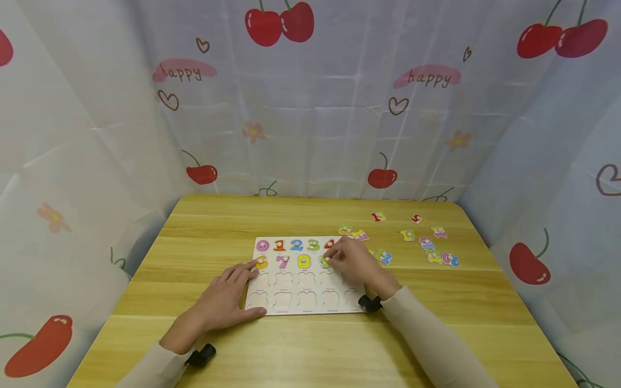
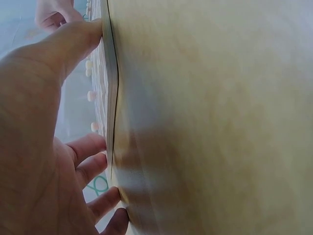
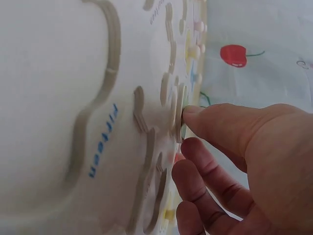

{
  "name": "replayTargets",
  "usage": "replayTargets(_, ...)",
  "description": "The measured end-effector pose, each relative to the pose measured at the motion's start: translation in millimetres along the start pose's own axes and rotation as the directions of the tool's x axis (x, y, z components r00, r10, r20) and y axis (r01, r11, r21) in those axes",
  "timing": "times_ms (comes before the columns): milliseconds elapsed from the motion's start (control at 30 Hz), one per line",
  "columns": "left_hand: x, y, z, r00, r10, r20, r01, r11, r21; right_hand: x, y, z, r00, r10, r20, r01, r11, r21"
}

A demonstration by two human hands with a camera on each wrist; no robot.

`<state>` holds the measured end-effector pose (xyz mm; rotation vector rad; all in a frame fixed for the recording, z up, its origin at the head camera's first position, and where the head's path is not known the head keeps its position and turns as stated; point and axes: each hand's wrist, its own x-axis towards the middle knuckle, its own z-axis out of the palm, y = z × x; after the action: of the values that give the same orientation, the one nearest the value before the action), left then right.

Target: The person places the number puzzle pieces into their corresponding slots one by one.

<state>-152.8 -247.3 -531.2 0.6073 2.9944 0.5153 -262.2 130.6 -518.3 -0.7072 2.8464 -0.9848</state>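
Observation:
A white wooden number puzzle board (image 1: 294, 302) lies on the table in the head view. Its top rows hold coloured knobbed numbers, among them a pink zero (image 1: 262, 246) and a yellow eight (image 1: 304, 262); the lower two rows show bare recesses. My right hand (image 1: 358, 262) pinches a green number piece (image 1: 324, 263) at the second row, right of the eight. In the right wrist view the piece (image 3: 180, 117) sits slightly tilted at the board surface, its digit hidden. My left hand (image 1: 220, 304) rests along the board's left edge, thumb at the near corner, fingertips beside the yellow six (image 1: 261, 263).
Several loose number pieces lie right of and behind the board, including a red one (image 1: 378, 216), a yellow-green one (image 1: 407, 235) and a blue-purple one (image 1: 450, 260). Cherry-print curtains (image 1: 310, 118) enclose the wooden table (image 1: 213, 221) at the back and sides.

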Motion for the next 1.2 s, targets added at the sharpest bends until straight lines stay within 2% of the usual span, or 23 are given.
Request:
replayTargets(367,-0.1,1.0,-0.4,1.0,-0.011,0.003,0.011,1.0,-0.011,2.8,-1,9,1.0,-0.002,-0.01,0.002,0.999,-0.042)
replayTargets(800,-0.6,1.4,-0.4,1.0,-0.018,0.017,0.019,1.0,-0.025,1.0,2,9,1.0,0.015,-0.003,-0.015,0.999,-0.031)
replayTargets(1000,-1.4,1.6,-1.0,1.0,-0.014,0.013,0.014,1.0,-0.015,-6.1,9,1,1.0,0.01,-0.016,-0.011,1.0,-0.019)
replayTargets(1200,0.3,0.3,0.7,1.0,-0.002,0.005,0.003,1.0,-0.011,-17.6,28,-21,0.997,0.018,-0.07,-0.02,1.0,-0.02)
